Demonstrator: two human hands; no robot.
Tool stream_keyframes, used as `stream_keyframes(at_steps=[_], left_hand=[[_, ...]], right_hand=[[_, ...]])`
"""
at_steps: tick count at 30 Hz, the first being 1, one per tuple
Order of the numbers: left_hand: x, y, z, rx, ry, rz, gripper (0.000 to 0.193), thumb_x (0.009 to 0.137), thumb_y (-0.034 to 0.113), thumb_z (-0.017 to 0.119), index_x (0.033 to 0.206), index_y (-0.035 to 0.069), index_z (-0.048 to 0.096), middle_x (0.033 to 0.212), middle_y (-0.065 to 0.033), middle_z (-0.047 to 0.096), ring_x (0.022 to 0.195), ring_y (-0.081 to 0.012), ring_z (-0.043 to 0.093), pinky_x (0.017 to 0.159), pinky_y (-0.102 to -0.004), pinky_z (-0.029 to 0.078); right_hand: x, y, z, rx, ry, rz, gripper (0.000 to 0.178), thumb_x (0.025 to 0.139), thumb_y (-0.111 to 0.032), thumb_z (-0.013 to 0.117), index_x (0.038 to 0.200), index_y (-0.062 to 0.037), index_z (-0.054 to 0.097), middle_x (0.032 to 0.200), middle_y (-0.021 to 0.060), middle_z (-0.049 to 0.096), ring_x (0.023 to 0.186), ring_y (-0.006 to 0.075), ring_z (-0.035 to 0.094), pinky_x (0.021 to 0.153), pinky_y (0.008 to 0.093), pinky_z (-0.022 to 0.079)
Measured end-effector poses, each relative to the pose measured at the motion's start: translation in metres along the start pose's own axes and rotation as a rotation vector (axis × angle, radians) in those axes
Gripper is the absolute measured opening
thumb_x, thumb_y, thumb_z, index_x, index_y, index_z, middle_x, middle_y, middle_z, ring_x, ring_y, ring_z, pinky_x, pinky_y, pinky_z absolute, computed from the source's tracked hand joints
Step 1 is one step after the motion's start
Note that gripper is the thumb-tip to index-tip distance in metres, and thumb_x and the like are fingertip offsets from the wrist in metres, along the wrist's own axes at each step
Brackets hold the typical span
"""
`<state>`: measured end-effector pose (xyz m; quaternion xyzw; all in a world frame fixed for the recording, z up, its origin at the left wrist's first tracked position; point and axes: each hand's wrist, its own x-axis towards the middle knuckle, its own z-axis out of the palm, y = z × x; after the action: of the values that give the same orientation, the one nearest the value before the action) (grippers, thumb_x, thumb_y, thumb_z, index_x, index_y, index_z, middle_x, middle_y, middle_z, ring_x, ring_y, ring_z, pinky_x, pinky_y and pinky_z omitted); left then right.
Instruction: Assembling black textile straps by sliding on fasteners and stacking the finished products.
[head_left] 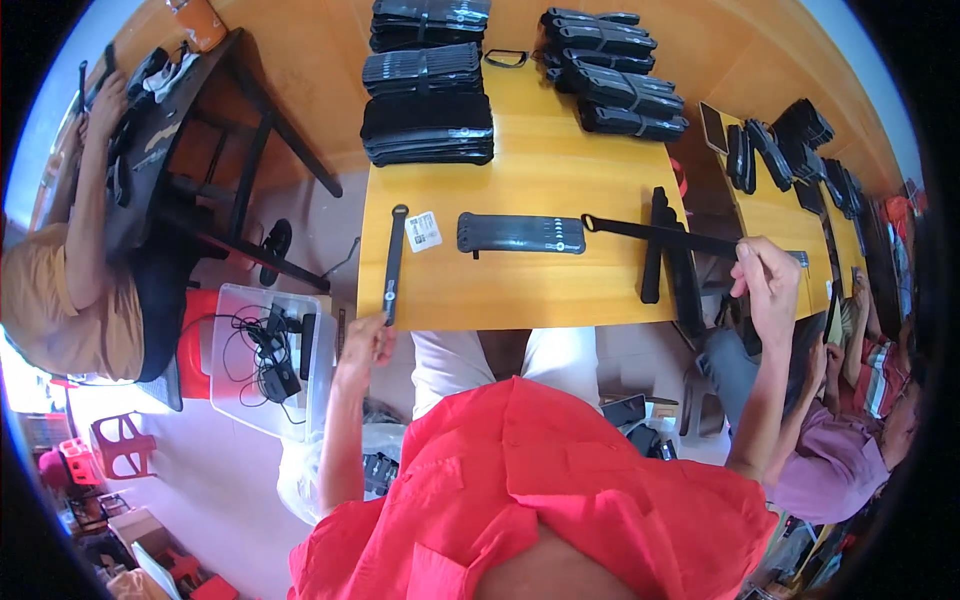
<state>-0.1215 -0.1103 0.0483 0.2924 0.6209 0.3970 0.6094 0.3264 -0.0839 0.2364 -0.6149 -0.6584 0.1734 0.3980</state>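
Across our yellow wooden counter (540, 290), left grip (370, 340) and right grip (766, 282) pinch slim black straps (394, 258) flanking a flat black bundle (520, 234), likely sorting, with straightening probably needed next.

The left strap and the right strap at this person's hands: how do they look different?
The left strap runs mostly up the picture; the right strap mostly across it. The left strap is beside a white label; the right strap crosses other dark straps. Both are narrow and dark.

A clear bin (222, 345) holds black cables (270, 352) beside the worktop's (540, 290) near left corner; an orange container (200, 24) stands near a dark table's (172, 122) far corner, a red stool (122, 440) on the floor (215, 470).
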Motion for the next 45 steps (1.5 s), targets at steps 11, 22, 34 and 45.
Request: stream_keyframes(at_steps=[11, 22, 34, 45], left_hand=[[-0.007, 0.003, 0.008, 0.375, 0.43, 0.23, 0.045, 0.093, 0.032, 0.045, 0.062, 0.001, 0.056, 0.046, -0.0019, 0.047, 0.038, -0.01, 0.044, 0.038, -0.0236, 0.036], [-0.038, 0.064, 0.144, 0.21, -0.705, 0.309, 0.049, 0.077, 0.016, 0.071, 0.117, -0.001, 0.05, 0.093, -0.0043, 0.06, 0.084, -0.0074, 0.052, 0.074, -0.0224, 0.043], [0.029, 0.015, 0.086, 0.256, -0.555, 0.116, 0.014, 0.086, 0.012, 0.058, 0.092, 0.0, 0.061, 0.077, -0.0012, 0.059, 0.071, -0.0064, 0.055, 0.064, -0.0203, 0.046], [0.076, 0.022, 0.112, 0.175, -0.016, 0.401, 0.013, 0.078, 0.005, 0.066, 0.089, -0.003, 0.062, 0.065, -0.003, 0.059, 0.051, -0.0067, 0.052, 0.046, -0.0187, 0.041]], right_hand=[[-0.016, 0.001, 0.017, 0.322, -0.224, -0.054, 0.012, 0.079, 0.006, 0.058, 0.089, 0.0053, 0.064, 0.075, 0.0085, 0.058, 0.06, 0.0118, 0.059, 0.055, 0.0195, 0.049], [-0.029, -0.028, 0.117, 0.508, -0.469, -0.155, 0.018, 0.074, 0.009, 0.061, 0.091, 0.0041, 0.064, 0.071, 0.0083, 0.059, 0.064, 0.0161, 0.063, 0.054, 0.023, 0.049], [-0.046, 0.081, 0.16, 0.531, -0.194, 0.43, 0.012, 0.079, 0.001, 0.063, 0.091, -0.0014, 0.065, 0.068, 0.0039, 0.064, 0.059, 0.0084, 0.061, 0.046, 0.0186, 0.045], [-0.016, 0.12, 0.204, 0.643, -0.039, 0.383, 0.008, 0.074, 0.002, 0.067, 0.081, 0.0025, 0.064, 0.066, 0.0039, 0.062, 0.055, 0.0069, 0.054, 0.052, 0.0187, 0.043]])
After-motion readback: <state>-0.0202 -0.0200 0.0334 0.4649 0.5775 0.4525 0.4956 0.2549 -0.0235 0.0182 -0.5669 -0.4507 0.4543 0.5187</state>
